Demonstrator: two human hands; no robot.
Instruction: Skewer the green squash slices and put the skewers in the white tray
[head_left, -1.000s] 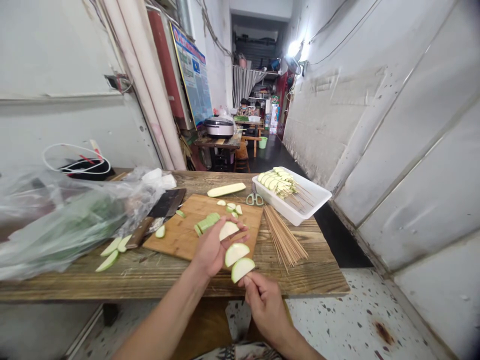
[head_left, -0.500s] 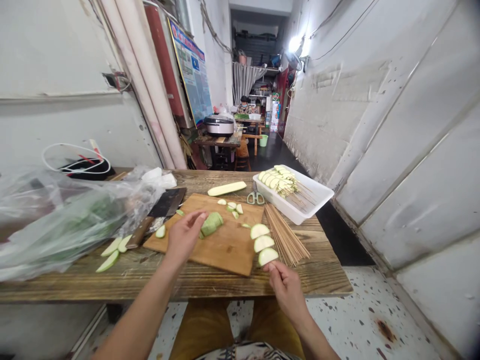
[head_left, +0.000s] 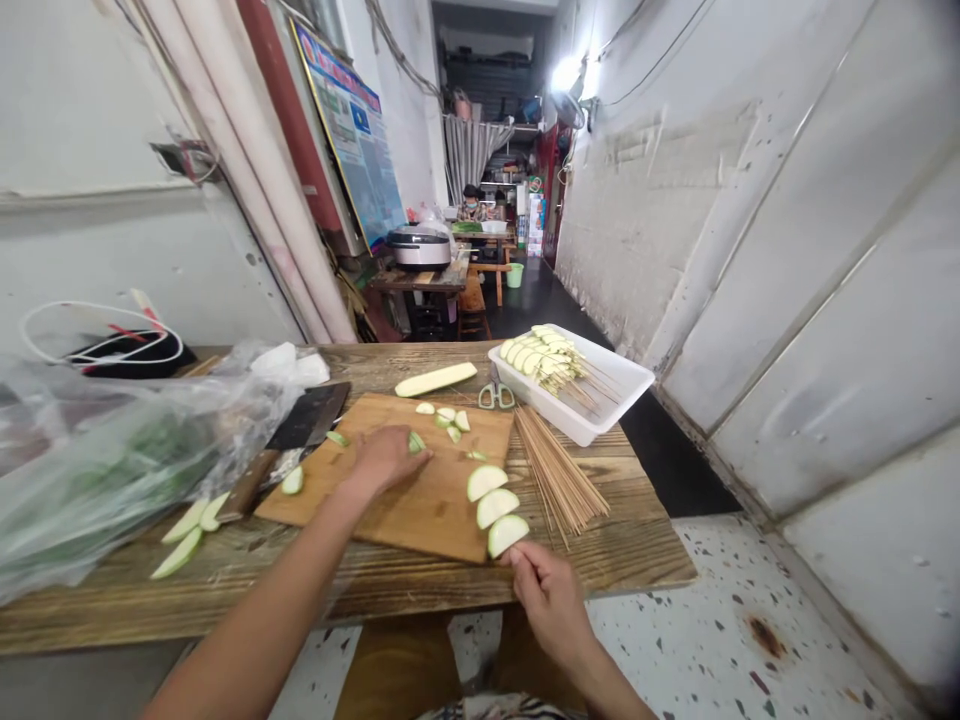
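Note:
My right hand [head_left: 546,583] pinches the lower end of a skewer threaded with three half-round zucchini slices [head_left: 496,508], held over the right edge of the wooden cutting board [head_left: 442,515]. On the board, my left hand [head_left: 386,460] curls its fingers over a small pile of cut zucchini [head_left: 416,441], hiding most of it. Small zucchini offcuts [head_left: 448,415] lie near the board's far edge. Beside the board on the right, loose bamboo skewers [head_left: 559,470] are fanned out.
A white tray [head_left: 615,385] holds finished zucchini skewers [head_left: 544,355]. Scissors [head_left: 496,396] and a peeled zucchini [head_left: 435,379] lie behind the board. At left are a cleaver [head_left: 309,415], several slices [head_left: 180,552] and a plastic bag [head_left: 135,450]. A person [head_left: 471,205] sits far back.
My left hand has moved down onto the zucchini pile, and its fingers have closed over it. My right hand still holds the skewer. The whole view has shifted slightly.

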